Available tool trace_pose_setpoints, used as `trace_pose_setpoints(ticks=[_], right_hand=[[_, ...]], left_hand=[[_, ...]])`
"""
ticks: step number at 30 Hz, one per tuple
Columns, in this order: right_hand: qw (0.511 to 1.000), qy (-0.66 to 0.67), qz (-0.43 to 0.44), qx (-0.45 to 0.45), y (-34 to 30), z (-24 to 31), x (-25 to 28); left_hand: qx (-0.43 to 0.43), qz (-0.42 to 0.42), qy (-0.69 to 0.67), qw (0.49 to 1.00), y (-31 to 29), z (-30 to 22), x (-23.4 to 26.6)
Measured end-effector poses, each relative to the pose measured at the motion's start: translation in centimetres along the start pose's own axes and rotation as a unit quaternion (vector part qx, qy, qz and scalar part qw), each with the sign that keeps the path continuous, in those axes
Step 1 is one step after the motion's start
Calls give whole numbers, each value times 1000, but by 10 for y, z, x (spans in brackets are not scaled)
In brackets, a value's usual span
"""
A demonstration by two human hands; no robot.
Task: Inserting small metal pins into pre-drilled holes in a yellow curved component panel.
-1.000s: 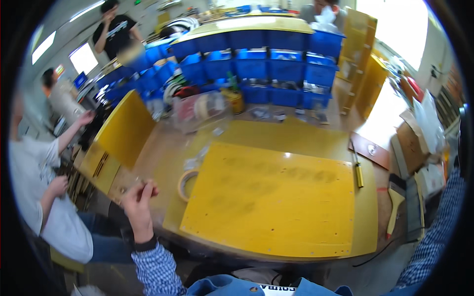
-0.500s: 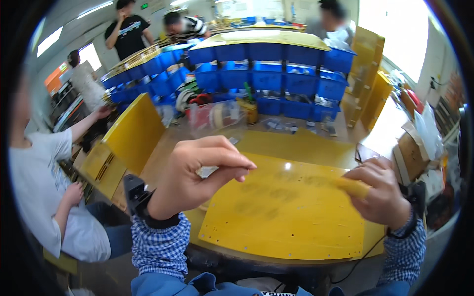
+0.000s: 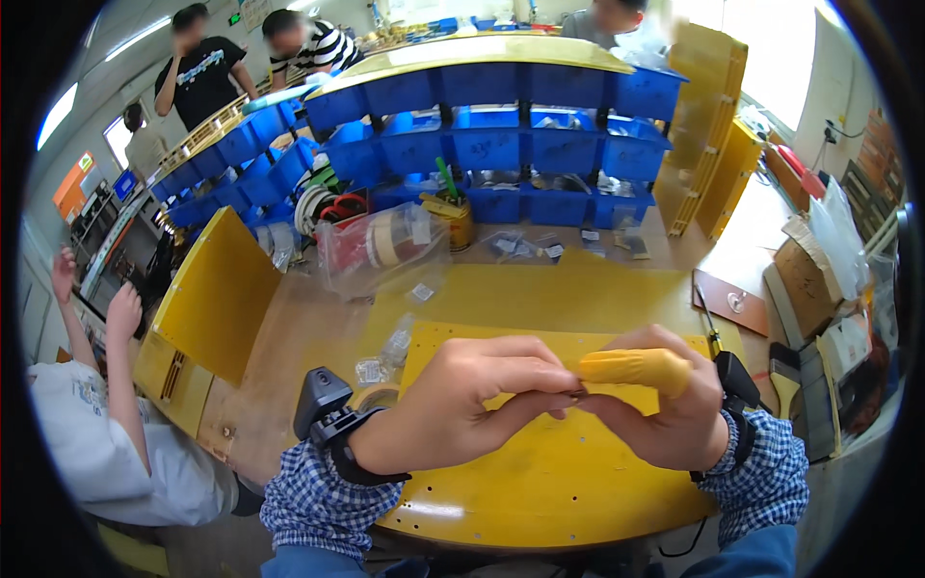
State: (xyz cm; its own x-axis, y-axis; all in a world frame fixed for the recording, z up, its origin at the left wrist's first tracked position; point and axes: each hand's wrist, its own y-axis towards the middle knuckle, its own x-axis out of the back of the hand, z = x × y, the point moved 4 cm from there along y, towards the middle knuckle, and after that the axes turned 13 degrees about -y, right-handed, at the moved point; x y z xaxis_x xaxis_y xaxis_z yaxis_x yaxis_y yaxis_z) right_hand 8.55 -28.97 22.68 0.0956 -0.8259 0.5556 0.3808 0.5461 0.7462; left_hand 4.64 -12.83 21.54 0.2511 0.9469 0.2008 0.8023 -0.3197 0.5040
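Observation:
My left hand point(image 3: 472, 400) and my right hand point(image 3: 665, 405) meet above a flat yellow panel point(image 3: 501, 501) with small holes along its edges. Thumb and fingers of each are pinched together, tip to tip, around a tiny dark piece point(image 3: 578, 393) too small to name. A yellow finger cot point(image 3: 631, 369) covers the index finger of my right hand. Close by my left wrist, part of a tape roll point(image 3: 376, 396) and small clear packets point(image 3: 370, 371) lie beside the panel.
Blue bins point(image 3: 477, 144) stand in rows behind the bench. A clear bag point(image 3: 383, 252), a tool can point(image 3: 453, 220), an upright yellow panel point(image 3: 217, 299) and a brown plate point(image 3: 730, 302) surround the work. A brush point(image 3: 785, 376) lies right; a co-worker point(image 3: 87, 433) is at left.
Both my hands, apart before, have come together over the panel, the right one moving left. The view has shifted, and the co-worker at left now has both hands raised.

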Motion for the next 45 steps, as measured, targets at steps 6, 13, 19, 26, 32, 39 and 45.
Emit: trace_pose_setpoints(ticks=[6, 13, 19, 26, 32, 39, 45], right_hand=[[1000, -18, 5, -24, -2, -17, -2], [996, -76, 30, 20, -5, -24, -9], [993, -61, 2, 101, -6, -26, -13], [996, -56, 76, 4, -15, -25, -14], [992, 24, 96, -78, -43, -33, -20], [958, -54, 226, 170, -88, -18, -43], [956, 58, 284, 44, -76, -25, -50]], left_hand=[[17, -1, -48, 999, 8, 20, 4], [25, -36, 27, 999, 9, 26, 3], [54, -46, -85, 994, 6, 32, 10], [123, -95, -161, 975, -2, 40, 0], [49, 18, 108, 993, -17, 40, 22], [146, -178, 53, 972, -60, 87, 62], [158, -239, 53, 957, -93, 107, 83]])
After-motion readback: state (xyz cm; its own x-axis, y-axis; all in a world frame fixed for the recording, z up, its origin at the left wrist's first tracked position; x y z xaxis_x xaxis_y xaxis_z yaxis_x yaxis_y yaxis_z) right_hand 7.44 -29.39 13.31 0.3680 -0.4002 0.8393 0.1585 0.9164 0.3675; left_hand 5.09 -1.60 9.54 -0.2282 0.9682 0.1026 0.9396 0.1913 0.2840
